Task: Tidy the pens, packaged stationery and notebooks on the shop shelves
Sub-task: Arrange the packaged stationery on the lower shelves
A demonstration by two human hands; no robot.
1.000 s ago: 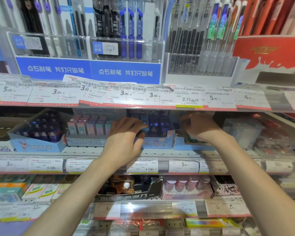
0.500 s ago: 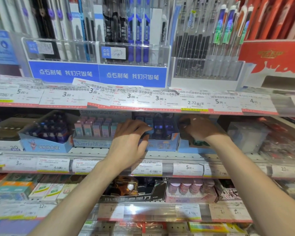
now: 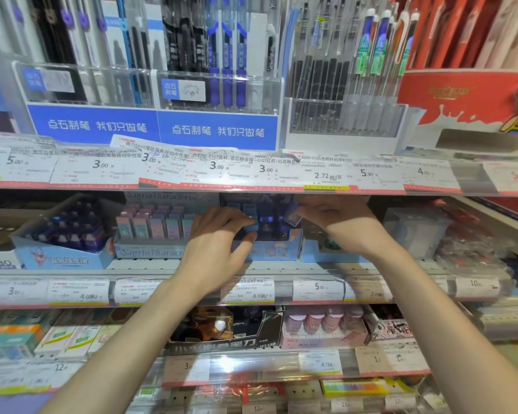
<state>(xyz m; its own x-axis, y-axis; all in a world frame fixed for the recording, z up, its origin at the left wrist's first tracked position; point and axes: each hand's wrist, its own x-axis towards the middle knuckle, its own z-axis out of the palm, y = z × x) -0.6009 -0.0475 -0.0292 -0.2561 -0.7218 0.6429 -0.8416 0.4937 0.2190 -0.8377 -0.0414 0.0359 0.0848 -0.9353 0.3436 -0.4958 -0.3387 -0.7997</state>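
Note:
Both my hands reach into the second shelf. My left hand [image 3: 219, 243] grips the left front corner of a light-blue display box [image 3: 277, 251] filled with small dark-blue packaged items. My right hand [image 3: 338, 224] pinches one small bluish packet [image 3: 293, 214] just above the box's right side. To the left stands a pastel Sanrio box [image 3: 150, 251] of packaged items in pink and blue.
Pen racks with blue signs [image 3: 150, 127] and a clear pen holder [image 3: 344, 118] fill the top shelf. A tilted blue box [image 3: 62, 258] sits far left. Price labels [image 3: 251, 289] line the shelf edges. Lower shelves hold more boxed stationery [image 3: 323, 330].
My right hand has come out from behind the blue box and lifted a small packet over it. My left hand keeps its hold on the box corner. The camera moved closer.

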